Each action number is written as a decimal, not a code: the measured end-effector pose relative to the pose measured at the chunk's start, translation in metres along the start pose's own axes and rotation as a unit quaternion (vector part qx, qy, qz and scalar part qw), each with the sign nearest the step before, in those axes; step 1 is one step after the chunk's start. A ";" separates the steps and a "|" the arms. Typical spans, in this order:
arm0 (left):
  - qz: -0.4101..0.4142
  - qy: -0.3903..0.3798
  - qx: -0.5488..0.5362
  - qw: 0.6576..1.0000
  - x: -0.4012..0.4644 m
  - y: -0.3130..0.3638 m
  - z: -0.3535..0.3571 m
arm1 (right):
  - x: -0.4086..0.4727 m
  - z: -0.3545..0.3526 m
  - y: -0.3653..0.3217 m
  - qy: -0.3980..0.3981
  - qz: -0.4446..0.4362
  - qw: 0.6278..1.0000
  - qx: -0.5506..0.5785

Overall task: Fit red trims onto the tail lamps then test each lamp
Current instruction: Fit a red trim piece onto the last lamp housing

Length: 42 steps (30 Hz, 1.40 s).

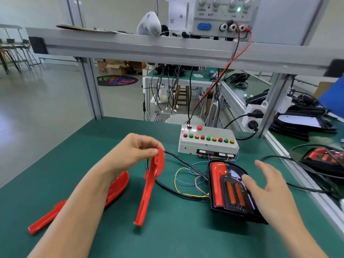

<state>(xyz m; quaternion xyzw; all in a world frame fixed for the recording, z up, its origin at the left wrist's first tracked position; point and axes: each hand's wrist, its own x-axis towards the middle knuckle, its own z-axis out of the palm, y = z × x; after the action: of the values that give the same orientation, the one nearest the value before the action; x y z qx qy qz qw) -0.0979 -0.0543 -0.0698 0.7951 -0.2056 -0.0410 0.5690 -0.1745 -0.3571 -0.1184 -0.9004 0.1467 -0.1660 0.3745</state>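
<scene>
Trim-fitting step: left hand (134, 151) fingers pinch a red trim (149, 187) hanging below them, right hand (268, 185) fingers spread on the tail lamp (229, 189); next likely seating trim onto lamp.

Left forearm (78, 198) hides middle of second trim (119, 185); right hand (268, 189) covers lamp (221, 183) right side; supply (221, 15) labels blurred.
</scene>
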 end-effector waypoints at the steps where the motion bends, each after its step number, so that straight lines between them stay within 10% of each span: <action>1: 0.018 0.020 -0.062 0.998 0.007 0.003 0.007 | -0.003 -0.001 -0.008 0.021 -0.040 0.999 -0.008; 14: -0.019 0.092 -0.495 0.864 0.075 0.007 0.116 | -0.032 0.009 -0.043 -0.156 -0.126 0.955 0.217; 18: -0.050 0.076 -0.445 0.891 0.087 0.001 0.134 | -0.027 -0.004 -0.028 -0.118 -0.086 0.963 0.226; 22: -0.169 0.062 -0.130 0.975 0.094 -0.017 0.145 | -0.021 -0.021 0.000 -0.053 -0.084 0.993 0.065; 26: -0.213 0.018 -0.019 0.977 0.099 -0.018 0.156 | -0.022 -0.026 0.016 -0.041 -0.065 0.993 -0.094; 42: -0.315 -0.040 -0.153 0.936 0.113 -0.025 0.171 | -0.010 -0.019 0.029 -0.094 -0.078 0.990 -0.073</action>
<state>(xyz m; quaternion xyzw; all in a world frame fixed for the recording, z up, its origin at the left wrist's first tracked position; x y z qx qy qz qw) -0.0394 -0.2414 -0.1333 0.7203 0.0417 -0.2807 0.6330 -0.1957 -0.3850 -0.1286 -0.9457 0.0516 -0.0981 0.3055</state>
